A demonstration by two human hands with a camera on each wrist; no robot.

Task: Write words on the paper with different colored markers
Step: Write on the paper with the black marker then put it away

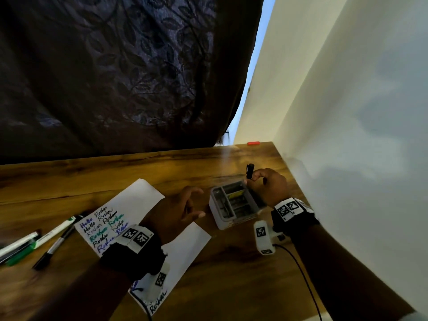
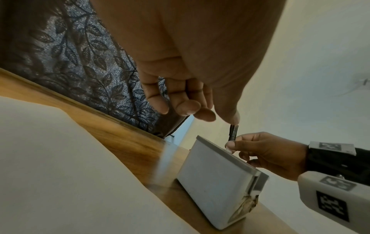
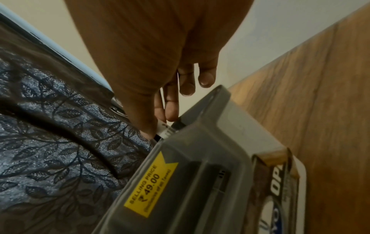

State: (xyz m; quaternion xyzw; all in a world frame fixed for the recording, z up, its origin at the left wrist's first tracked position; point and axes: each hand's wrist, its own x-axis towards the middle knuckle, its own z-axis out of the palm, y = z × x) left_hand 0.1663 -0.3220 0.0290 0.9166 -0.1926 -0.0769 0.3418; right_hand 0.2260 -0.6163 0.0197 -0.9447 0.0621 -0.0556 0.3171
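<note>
Right hand: your right hand (image 1: 268,184) is sitting right of centre in the head view, thumb and fingers pinching a black-capped marker (image 1: 250,171) and holding it upright over the far end of the grey box (image 1: 234,205).
Left hand: your left hand (image 1: 178,210) is hovering at centre frame above the paper, fingers loosely spread and relaxed, gripping nothing.
Paper: the white sheet of paper (image 1: 185,249) is lying diagonally on the wooden table (image 1: 69,179), running from centre toward the bottom of the frame, partly under your left wrist.
Writing so far: several short words in black, blue and green are filling the sheet's left edge, and one more black word is showing near its bottom corner.
Other markers: a cluster of markers (image 1: 34,242) is lying at the lower left of the frame, beside the paper.
Progress: the task is looking well underway, with three ink colours already on the page and much of the sheet blank.
What is left: you are probably either fetching or putting away this marker; I cannot tell which.
</note>
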